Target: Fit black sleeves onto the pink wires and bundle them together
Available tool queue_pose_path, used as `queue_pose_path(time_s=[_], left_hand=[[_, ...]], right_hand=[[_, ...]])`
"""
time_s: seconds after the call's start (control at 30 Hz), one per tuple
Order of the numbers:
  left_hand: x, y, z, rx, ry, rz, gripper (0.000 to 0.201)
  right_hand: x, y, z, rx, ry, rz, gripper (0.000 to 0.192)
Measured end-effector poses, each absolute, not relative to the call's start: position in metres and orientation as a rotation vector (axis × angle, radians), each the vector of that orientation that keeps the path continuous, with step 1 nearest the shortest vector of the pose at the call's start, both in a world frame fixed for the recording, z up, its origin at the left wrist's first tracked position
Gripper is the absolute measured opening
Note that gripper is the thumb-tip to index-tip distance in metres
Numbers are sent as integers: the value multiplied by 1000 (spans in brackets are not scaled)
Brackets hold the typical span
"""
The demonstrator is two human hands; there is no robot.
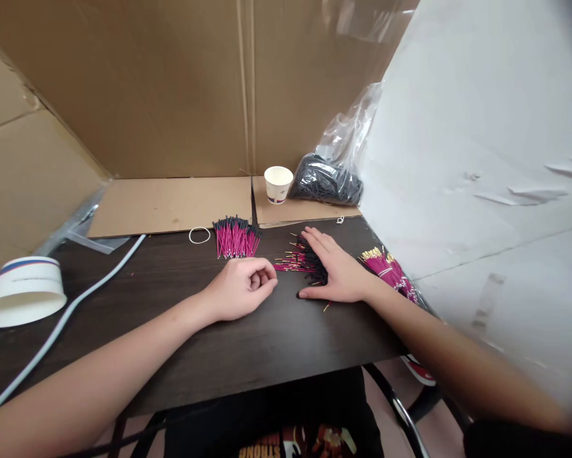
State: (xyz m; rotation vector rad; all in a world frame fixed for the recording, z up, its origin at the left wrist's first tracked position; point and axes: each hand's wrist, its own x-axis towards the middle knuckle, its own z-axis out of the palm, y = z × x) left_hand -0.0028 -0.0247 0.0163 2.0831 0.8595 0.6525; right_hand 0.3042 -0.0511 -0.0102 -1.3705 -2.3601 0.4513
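Note:
My left hand rests on the dark table with its fingers curled in loosely; nothing shows in them. Just beyond it lies a pile of short magenta wires with black sleeves at their far ends. My right hand is open, palm down, fingers stretched out over a second pile of magenta wires with gold-coloured tips and black sleeves. That hand covers part of this pile. One loose wire pokes out below the right thumb. To the right is a tied bundle of magenta wires with gold-coloured ends.
A paper cup stands at the back beside a clear bag of black pieces. Another paper cup is at the left, near a pale cable. A white rubber band lies left of the wires. Cardboard walls enclose the table.

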Motion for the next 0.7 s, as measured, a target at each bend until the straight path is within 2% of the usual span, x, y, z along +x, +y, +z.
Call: queue_pose_path(time_s=[0.1, 0.2, 0.4, 0.7], left_hand=[[-1, -26, 16, 2093, 878, 754, 13], [-1, -25, 15, 2102, 917, 848, 12], [0, -22, 12, 2069, 930, 833, 9], [-5, -17, 13, 2197, 940, 916, 10]], right_hand=[[289, -42, -6, -1264, -2351, 496, 130], [273, -32, -4, -1180, -2380, 496, 128], [250, -16, -5, -1043, -2412, 489, 118], [246, -14, -9, -1008, -2400, 478, 78]])
